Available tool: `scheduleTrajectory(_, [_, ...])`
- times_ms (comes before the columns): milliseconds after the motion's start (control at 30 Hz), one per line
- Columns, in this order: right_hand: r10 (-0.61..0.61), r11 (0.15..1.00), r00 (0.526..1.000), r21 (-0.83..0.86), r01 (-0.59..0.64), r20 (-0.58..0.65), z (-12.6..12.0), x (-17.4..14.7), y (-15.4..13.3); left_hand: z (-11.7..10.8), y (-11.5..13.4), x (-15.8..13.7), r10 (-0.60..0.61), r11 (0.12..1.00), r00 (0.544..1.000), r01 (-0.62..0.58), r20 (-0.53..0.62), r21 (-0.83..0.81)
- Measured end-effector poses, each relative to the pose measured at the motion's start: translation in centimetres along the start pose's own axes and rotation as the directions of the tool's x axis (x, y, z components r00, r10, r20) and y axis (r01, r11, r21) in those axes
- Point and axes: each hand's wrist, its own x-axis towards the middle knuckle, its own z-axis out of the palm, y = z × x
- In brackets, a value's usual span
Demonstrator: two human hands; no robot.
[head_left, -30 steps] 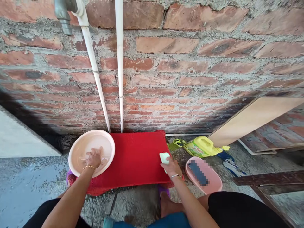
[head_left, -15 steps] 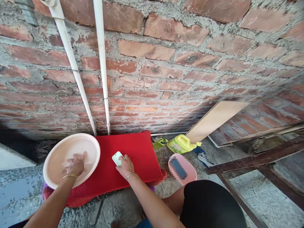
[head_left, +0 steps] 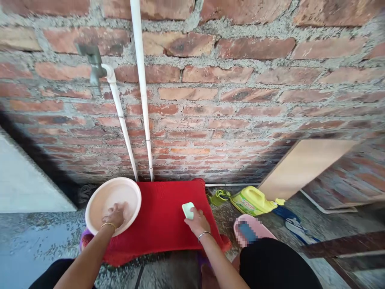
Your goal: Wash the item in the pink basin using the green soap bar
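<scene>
My left hand (head_left: pixel 114 215) is down inside a pale pink basin (head_left: pixel 93 196), its fingers spread and partly in what looks like water. The basin stands on the left end of a red cloth (head_left: pixel 162 224) laid over a low bench-like support. Over the cloth's right part, my right hand (head_left: pixel 198 222) is closed around the near end of a pale mint-green slab (head_left: pixel 188 210) with rounded corners, thumb on one side and fingers on the other. Whether the slab touches the cloth I cannot tell.
A yellow-green jug (head_left: pixel 251 200) lies on the floor to the right, beside a green container (head_left: pixel 220 197). Nearer me is a pink tub (head_left: pixel 266 231) with a blurred-out item in it. Behind rise a brick wall, white pipes (head_left: pixel 141 60) and a tap (head_left: pixel 95 66).
My right hand has moved right across the red cloth with the slab, farther from the basin. My left hand stays in the basin. The view has shifted, bringing the tap into sight.
</scene>
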Motion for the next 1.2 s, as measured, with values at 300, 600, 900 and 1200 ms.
scheduleTrajectory(300, [-0.222, 0.959, 0.966, -0.152, 0.241, 0.131, 5.0, -1.6, -0.6, -0.5, 1.7, -6.3, 0.036, 0.999, 0.999, -0.037, -0.024, -0.025])
scheduleTrajectory(600, [-0.274, 0.933, 0.952, -0.201, 0.298, 0.14, 4.5, -2.5, -0.4, 0.9, 3.4, -12.4, 0.028, 0.999, 0.987, -0.034, -0.156, -0.038])
scheduleTrajectory(900, [-0.204, 0.958, 0.969, -0.173, 0.227, 0.143, 5.4, -1.2, -0.2, 2.3, 2.9, -10.9, 0.068, 0.998, 0.985, -0.066, -0.16, 0.022])
scheduleTrajectory(1200, [-0.084, 0.97, 0.984, -0.213, 0.116, 0.154, 4.7, -0.7, -1.9, -2.1, 8.6, -10.5, 0.299, 0.94, 0.759, -0.339, -0.578, 0.04])
